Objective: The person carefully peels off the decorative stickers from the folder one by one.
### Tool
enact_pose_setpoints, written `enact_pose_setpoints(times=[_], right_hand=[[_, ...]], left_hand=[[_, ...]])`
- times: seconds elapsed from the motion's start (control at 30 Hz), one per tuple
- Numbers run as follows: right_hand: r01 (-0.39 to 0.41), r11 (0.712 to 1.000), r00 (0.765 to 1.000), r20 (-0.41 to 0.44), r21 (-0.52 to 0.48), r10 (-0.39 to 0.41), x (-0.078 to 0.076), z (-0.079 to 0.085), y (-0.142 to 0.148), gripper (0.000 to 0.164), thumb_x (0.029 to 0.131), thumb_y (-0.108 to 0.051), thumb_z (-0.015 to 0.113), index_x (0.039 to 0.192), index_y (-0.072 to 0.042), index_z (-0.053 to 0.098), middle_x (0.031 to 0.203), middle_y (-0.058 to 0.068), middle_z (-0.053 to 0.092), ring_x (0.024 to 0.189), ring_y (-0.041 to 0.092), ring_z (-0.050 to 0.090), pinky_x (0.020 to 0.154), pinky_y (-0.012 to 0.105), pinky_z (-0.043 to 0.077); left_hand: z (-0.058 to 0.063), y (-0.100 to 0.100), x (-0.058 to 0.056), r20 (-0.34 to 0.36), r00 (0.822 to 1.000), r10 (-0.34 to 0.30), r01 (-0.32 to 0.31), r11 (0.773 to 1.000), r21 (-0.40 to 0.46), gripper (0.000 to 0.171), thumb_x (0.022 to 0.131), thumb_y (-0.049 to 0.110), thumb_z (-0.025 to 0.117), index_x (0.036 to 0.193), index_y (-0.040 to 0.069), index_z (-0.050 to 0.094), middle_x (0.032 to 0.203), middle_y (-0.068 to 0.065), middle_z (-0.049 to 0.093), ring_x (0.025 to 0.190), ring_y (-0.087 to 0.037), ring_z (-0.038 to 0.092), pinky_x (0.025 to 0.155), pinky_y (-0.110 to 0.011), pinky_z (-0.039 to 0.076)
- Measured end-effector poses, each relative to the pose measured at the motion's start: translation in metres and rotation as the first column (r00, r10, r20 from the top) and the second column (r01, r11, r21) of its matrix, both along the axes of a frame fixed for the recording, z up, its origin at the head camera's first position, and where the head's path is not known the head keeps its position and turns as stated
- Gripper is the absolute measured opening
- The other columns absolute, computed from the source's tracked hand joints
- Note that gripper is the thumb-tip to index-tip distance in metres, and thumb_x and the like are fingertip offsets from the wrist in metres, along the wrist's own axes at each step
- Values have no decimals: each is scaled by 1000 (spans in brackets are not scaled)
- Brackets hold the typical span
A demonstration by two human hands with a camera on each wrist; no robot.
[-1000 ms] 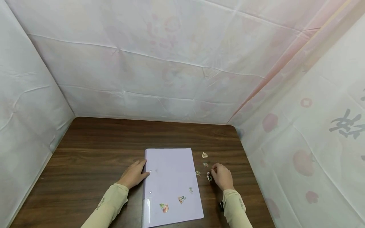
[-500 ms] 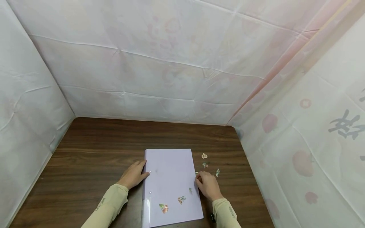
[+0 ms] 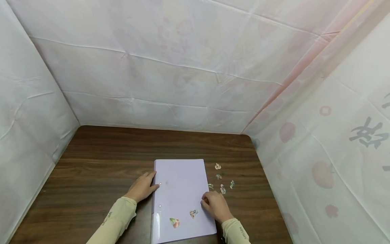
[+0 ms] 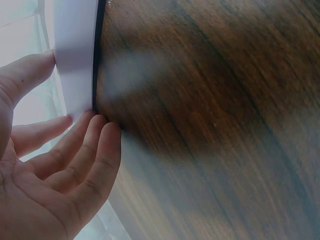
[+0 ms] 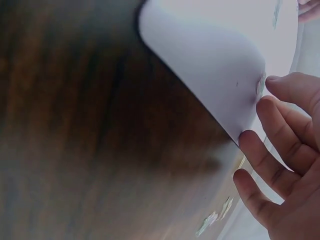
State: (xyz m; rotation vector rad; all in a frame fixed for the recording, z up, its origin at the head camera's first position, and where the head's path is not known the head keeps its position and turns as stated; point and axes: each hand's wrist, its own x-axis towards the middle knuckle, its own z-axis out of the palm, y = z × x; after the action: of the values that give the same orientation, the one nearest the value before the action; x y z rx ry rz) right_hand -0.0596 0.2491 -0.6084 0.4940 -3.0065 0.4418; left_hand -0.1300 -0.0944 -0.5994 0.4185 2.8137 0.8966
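Left hand relaxed, fingers touching spine of lilac folder. On folder, left of right hand: two leafy stickers. Right thumb and forefinger at small sticker, folder's right edge; pinching, cannot tell. Beyond that hand: five loose stickers.

The flat rectangular folder is pale lilac, one small irregular cut-out green and orange, the wood-grain counter dark brown with darker streaks, the fabric sleeves cream, dark-lettered
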Motion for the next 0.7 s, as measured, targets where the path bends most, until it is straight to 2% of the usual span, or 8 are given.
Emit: enact_pose_setpoints(times=[0.17, 0.37, 0.5, 0.7], right_hand=[[-23, 999, 1000, -9, 45, 23, 4, -2, -3, 10, 85, -26, 80, 84, -19, 72, 75, -11, 62, 73, 10, 57, 65, 33, 45], [-36, 998, 998, -59, 55, 39, 7, -4, -4, 8, 83, -20, 81, 84, -18, 73, 76, -8, 66, 72, 12, 58, 62, 30, 42], [-32, 998, 996, -77, 59, 36, 6, -4, -6, 11, 82, -17, 81, 80, -18, 70, 72, -9, 63, 68, 11, 56, 57, 29, 39], [-41, 991, 987, -149, 124, 59, 0, -6, -8, 15, 79, -15, 79, 73, -17, 66, 64, -9, 57, 62, 12, 53, 53, 29, 38]], left_hand=[[0, -1, 0, -11, 1000, 0, 0, 1000, -4, 63, 92, 24, 74, 142, -8, 49, 139, -34, 48, 129, -50, 46, 103, -61, 39], [0, -1, 0, -13, 1000, -5, 5, 1000, -3, 63, 92, 23, 74, 141, -8, 49, 139, -34, 48, 129, -50, 45, 103, -61, 39], [0, -2, 1, -14, 1000, -8, 8, 1000, -2, 63, 92, 22, 74, 141, -8, 49, 139, -33, 49, 129, -49, 46, 103, -61, 39], [2, -1, 0, -20, 1000, -17, 17, 1000, -1, 63, 92, 22, 74, 141, -8, 49, 139, -34, 48, 128, -50, 46, 103, -61, 40]])
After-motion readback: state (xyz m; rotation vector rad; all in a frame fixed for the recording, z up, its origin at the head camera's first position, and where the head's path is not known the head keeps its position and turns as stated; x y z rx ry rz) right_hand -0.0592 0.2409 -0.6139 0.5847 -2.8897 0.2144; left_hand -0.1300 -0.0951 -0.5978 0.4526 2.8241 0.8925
